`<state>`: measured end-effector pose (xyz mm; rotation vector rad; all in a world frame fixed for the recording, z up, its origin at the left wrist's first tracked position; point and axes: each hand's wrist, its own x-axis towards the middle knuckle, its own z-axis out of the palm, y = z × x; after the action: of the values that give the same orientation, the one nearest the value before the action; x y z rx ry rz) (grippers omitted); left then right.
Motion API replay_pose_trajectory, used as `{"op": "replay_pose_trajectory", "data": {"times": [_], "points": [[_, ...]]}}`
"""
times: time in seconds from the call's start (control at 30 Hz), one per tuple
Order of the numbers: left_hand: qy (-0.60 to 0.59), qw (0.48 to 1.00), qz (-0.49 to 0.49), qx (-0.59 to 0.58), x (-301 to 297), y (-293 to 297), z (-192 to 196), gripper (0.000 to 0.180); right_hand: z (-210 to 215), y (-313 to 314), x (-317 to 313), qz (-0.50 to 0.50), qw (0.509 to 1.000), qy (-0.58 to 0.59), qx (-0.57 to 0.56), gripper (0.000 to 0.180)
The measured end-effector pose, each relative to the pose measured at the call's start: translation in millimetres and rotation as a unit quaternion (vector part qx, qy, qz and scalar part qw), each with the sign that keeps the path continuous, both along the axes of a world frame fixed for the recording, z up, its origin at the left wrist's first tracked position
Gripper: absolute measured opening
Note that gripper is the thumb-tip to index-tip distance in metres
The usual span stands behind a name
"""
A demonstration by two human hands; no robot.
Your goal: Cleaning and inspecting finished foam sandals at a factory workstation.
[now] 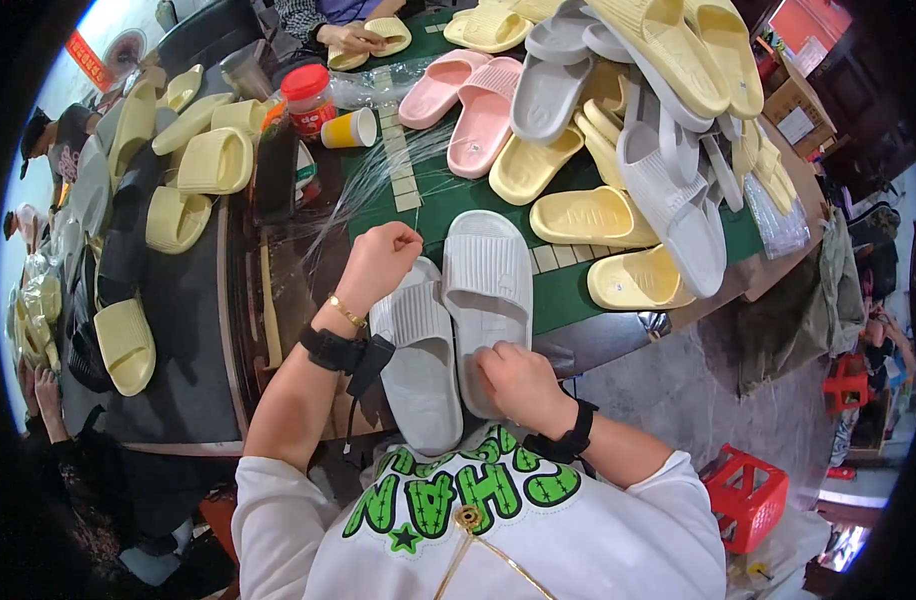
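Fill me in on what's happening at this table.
A person has a pair of pale grey slides lying side by side at the near edge of the green table. The left hand is fisted above one slide; the right hand rests on the other. Yellow, pink and grey slides are piled beyond.

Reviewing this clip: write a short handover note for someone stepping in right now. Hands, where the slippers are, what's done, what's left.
Left hand: closed in a fist above the left grey slipper; whether it grips anything cannot be told.
Right hand: resting on the heel end of the right grey slipper.
Both slippers lie side by side, soles down, at the near edge of the green table.
Done: the pair is laid together.
Left: piles of yellow, pink and grey slippers behind.
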<state>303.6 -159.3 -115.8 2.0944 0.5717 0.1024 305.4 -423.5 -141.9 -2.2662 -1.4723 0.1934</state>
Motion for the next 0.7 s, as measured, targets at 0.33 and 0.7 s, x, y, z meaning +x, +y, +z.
{"op": "replay_pose_trajectory", "data": {"times": [0.33,0.7], "points": [[-0.076,0.991,-0.082,0.073,22.9,-12.9,-8.1,0.019,-1.2,27.7,15.1,-0.084,0.992,-0.029,0.089,0.052],[-0.109,0.986,-0.123,-0.016,33.1,-19.3,-24.8,0.021,-20.9,44.7,21.5,-0.117,0.990,0.036,0.074,0.038]]}}
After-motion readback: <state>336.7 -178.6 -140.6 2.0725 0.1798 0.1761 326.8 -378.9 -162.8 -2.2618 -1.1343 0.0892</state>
